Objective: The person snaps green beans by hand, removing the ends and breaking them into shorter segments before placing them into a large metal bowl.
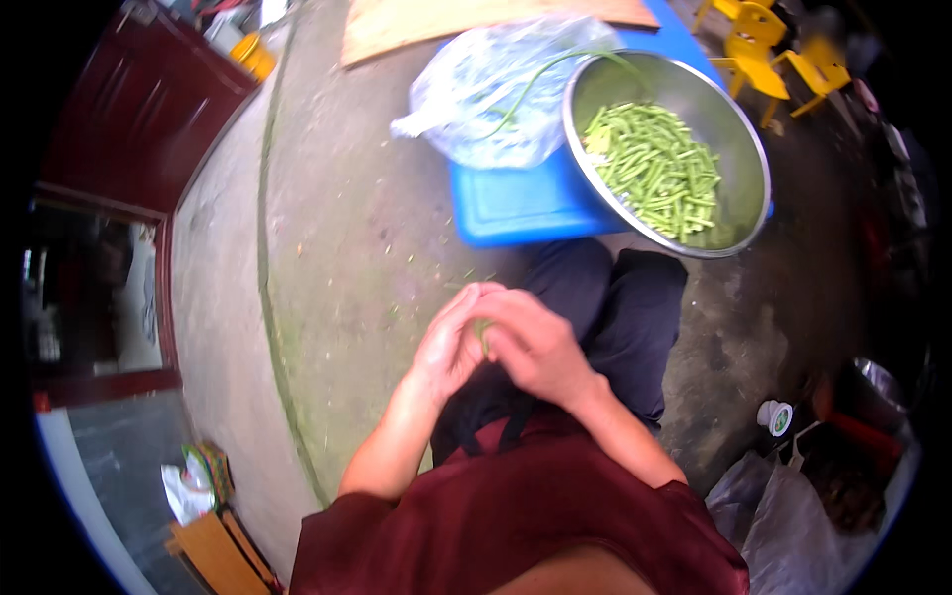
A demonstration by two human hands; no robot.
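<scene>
My left hand [443, 348] and my right hand [541, 348] meet above my lap, their fingers curled around a short piece of green bean [482, 335]. Motion blurs the fingers, and most of the bean is hidden. Beyond my knees, a large stainless steel bowl [703, 89] tilts towards me at the blue plastic table's [520, 204] near right corner. Snapped green bean pieces [658, 175] lie in it. Left of the bowl is a clear plastic bag [461, 93]. One long green bean [529, 83] arches from the bag to the bowl's rim.
A wooden board [431, 22] lies at the table's far side. Yellow chairs [751, 48] stand at the upper right. Small green scraps dot the concrete floor [349, 223]. A white tub [773, 418] and plastic sheeting [781, 513] are at my right, a wooden stool [216, 550] at lower left.
</scene>
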